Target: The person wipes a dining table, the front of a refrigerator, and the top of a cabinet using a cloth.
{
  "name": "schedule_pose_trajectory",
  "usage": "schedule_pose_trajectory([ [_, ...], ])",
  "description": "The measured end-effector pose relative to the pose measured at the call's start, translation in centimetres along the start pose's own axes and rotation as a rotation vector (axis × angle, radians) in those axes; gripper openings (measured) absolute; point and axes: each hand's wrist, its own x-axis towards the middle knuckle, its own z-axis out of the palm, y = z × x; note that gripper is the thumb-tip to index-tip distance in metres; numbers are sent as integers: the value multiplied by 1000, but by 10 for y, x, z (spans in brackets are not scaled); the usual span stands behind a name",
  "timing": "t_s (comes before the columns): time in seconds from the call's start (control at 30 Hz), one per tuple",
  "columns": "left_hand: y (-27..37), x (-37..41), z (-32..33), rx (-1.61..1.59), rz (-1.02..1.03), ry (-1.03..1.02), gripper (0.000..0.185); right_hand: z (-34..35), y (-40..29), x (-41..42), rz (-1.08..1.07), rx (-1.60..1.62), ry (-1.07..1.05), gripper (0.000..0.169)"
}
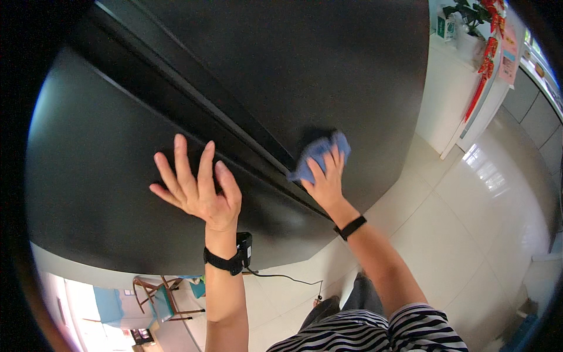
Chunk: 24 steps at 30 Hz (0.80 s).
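Note:
In front of me stands a large dark panelled surface (360,79), which looks like a refrigerator's doors, with a long recessed seam running diagonally across it. My right hand (327,176) presses a blue cloth (314,154) flat against the panel, just beside the lower part of the seam. On the panel at the other side of the seam, my left hand (200,189) is spread with its fingers apart and holds nothing. Both wrists wear black straps, and a device with a cable (290,277) sits on the left one.
Right of the dark panel is a white refrigerator or cabinet (444,88) with a potted plant (470,22), a carton (445,27) and red hanging ornaments (486,66). A wooden chair (162,301) with a teal seat stands at lower left. Pale floor tiles (440,237) lie below.

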Motion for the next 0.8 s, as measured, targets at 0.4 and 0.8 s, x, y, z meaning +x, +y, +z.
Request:
schedule_pose_trajectory([
  [0.4,-3,-2,-6,39,-9,-54,28,6,3,-68,238,-10,-91,63],
  [0.8,-8,-4,-12,-200,-42,-5,38,-63,-136,312,-430,-26,148,65],
])
